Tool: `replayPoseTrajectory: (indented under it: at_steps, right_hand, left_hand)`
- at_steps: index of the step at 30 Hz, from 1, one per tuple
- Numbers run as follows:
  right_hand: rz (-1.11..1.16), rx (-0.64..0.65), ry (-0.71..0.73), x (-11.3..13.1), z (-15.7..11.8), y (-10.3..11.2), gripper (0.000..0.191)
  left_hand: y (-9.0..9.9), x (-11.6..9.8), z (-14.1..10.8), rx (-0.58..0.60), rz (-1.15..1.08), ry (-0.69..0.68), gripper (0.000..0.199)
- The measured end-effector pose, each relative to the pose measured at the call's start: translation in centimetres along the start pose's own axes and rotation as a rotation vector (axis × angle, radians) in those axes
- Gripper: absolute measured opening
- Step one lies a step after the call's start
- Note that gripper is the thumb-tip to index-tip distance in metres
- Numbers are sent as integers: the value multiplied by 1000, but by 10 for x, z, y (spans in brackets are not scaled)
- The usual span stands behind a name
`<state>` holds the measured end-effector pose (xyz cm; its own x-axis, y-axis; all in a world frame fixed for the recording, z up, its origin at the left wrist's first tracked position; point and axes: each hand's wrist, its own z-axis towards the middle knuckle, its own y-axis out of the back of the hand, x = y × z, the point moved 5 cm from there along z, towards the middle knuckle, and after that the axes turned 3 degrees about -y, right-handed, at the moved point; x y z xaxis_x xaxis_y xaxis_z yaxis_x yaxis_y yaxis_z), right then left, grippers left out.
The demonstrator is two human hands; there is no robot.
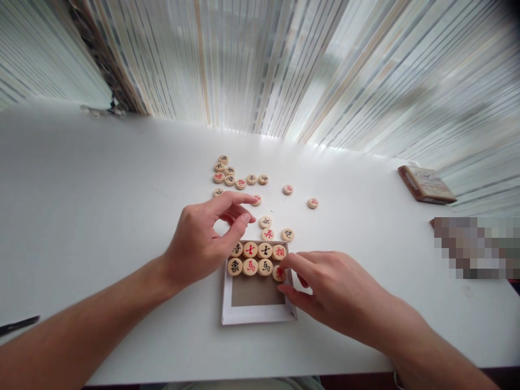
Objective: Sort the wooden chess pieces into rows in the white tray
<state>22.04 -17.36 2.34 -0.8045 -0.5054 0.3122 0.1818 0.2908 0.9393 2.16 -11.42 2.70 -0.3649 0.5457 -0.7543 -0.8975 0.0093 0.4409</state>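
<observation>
My left hand (205, 233) is over the far left part of a shallow white box (260, 314), thumb and index finger apart. Its index fingertip reaches a red-marked xiangqi piece (257, 200) on the table; whether it touches is unclear. My right hand (329, 287) is at the box's right side. Its index finger rests on a red-marked xiangqi piece (278, 273) at the right end of the second row, with the thumb spread a little below. Two rows of round pieces lie in the box, including a red-marked piece (250, 267) and a black-marked piece (234, 267).
Loose pieces lie beyond the box, among them a black-marked piece (287, 234) and a red-marked piece (312, 203). A small brown-edged box (428, 185) sits at the right. A dark pen-like object (19, 325) is at far left. String curtains (252, 70) hang behind the white table (122, 216).
</observation>
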Motion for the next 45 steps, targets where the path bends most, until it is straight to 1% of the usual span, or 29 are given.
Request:
replayPoseTrajectory:
  at_steps: [4,11,15,19,23,28,35,45]
  right_hand:
    - [-21,-47,27,3,0,-1,8]
    - [-122,-156,68,7,0,-2,24]
    - [-190,-206,86,11,-1,-2,23]
    - [-191,-211,104,14,-2,-1,21]
    - [-154,-182,112,14,-3,-1,15]
    - [-173,-172,104,13,-4,-3,20]
    - [-201,-199,133,14,-4,-3,21]
    - [-167,-216,126,13,-4,-1,20]
  left_hand:
    - [0,-2,0,-6,1,-11,21]
    - [0,-1,0,-3,2,-20,22]
    - [0,-1,0,-5,-1,-23,22]
    - [0,-1,0,-1,-3,-23,22]
    - [0,-1,0,-1,-3,-23,22]
    - [0,-1,-1,5,1,-2,22]
    - [0,-1,-1,4,8,12,22]
    - [1,-1,-1,0,15,-3,21]
